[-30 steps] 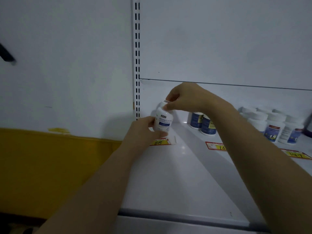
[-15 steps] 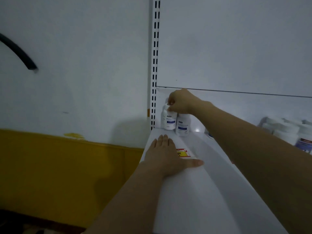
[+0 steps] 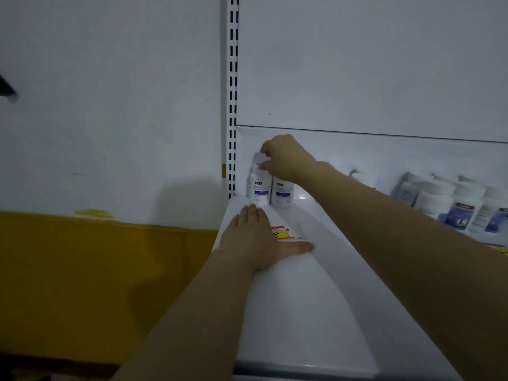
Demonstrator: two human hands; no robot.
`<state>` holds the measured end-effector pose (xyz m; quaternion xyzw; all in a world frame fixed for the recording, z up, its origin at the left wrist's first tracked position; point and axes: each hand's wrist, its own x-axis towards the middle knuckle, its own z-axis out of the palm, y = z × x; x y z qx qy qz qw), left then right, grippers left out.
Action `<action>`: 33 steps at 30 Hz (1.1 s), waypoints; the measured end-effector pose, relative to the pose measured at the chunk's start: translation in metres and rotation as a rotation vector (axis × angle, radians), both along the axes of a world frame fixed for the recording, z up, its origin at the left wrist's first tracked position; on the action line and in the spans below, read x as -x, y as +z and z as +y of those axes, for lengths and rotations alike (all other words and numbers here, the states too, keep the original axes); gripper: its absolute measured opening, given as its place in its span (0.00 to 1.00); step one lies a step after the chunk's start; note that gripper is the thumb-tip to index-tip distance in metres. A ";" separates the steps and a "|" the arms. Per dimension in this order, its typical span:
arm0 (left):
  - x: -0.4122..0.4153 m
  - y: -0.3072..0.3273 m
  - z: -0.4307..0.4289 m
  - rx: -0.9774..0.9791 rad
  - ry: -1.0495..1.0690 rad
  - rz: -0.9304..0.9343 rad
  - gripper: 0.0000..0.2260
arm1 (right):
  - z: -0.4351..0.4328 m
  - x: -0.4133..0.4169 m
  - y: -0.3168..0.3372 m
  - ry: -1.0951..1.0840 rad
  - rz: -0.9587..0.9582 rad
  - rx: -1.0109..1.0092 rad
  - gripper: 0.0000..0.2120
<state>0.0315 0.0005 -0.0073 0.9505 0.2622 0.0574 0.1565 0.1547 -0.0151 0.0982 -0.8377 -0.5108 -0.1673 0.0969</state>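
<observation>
While the head camera looks down along both forearms, the right hand (image 3: 286,158) reaches to the far left corner of a white shelf (image 3: 302,312), and its grip is closed: curled fingertips and thumb pinch the cap of a white bottle (image 3: 258,188) with a blue band on its label. That bottle hangs straight below the grip with its base at the shelf surface; its top is blurred, so whether it stands quite upright cannot be told. Just to the right of the grip's bottle, close enough to seem touching, stands a second bottle (image 3: 281,192) of the same kind, partly under the right wrist. Immediately left of the grip runs a slotted upright (image 3: 233,105), and behind the grip rises the pale back panel (image 3: 357,64). Nearer the camera than the grip, the left hand (image 3: 253,240) lies flat on the shelf, its own grip spread, fingers straight and pointing at the bottles, thumb stretched out to the right, holding nothing. A yellow and red price tag (image 3: 284,232) lies between that thumb and forefinger, partly covered by the hand. Well to the right of the grip, beyond the right forearm, a cluster of bottles (image 3: 453,204) with white caps stands on the same shelf. Far left and lower, a yellow band (image 3: 82,270) crosses the wall.
</observation>
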 end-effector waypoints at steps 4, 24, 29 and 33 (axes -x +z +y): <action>0.001 0.007 -0.005 -0.128 -0.008 -0.026 0.58 | -0.052 -0.007 0.021 -0.008 -0.018 -0.043 0.17; -0.079 0.014 -0.137 -0.094 -0.021 0.049 0.51 | -0.170 -0.088 -0.032 -0.062 0.326 -0.116 0.21; -0.082 0.007 -0.135 -0.122 0.009 0.111 0.51 | -0.170 -0.087 -0.054 -0.026 0.397 -0.353 0.17; -0.082 0.007 -0.135 -0.082 0.019 0.108 0.51 | -0.182 -0.084 -0.045 0.013 0.502 -0.431 0.16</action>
